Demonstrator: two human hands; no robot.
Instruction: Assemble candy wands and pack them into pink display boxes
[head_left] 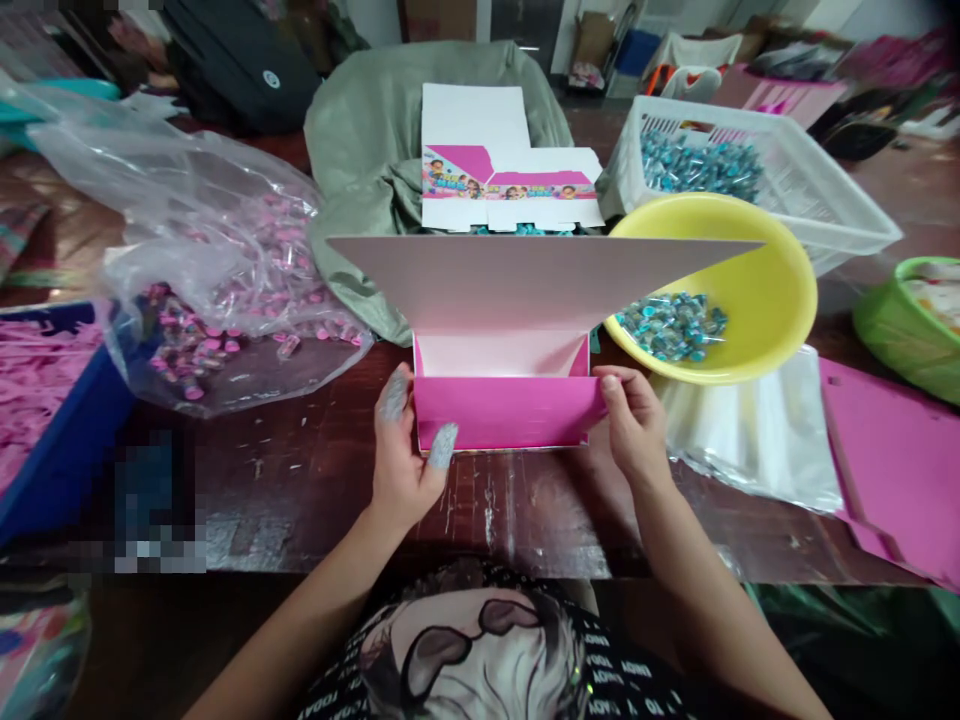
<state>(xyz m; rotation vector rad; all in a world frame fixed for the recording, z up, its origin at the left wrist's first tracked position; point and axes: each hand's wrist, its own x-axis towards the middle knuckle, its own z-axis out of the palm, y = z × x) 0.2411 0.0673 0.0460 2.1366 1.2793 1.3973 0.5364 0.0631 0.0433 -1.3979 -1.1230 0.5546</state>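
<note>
A pink cardboard box [501, 412] stands on the table in front of me, its tall lid flap [540, 280] raised and its inside pale. My left hand [405, 455] grips the box's left end, with the thumb on the front panel; grey tape wraps the thumb and a finger. At the opposite end, my right hand [634, 415] pinches the front right edge between thumb and fingers. Behind the flap is a second printed box [517, 185] with its white flaps up and some teal pieces showing at its bottom.
Left are a clear plastic bag [247, 250] of small pink-capped pieces and a blue bin [67, 440] of pink strips. Right are a yellow bowl [765, 290] with teal wrapped pieces, a white basket [832, 190], clear plastic bags [757, 430], pink card sheets [900, 470] and a green basket [900, 325].
</note>
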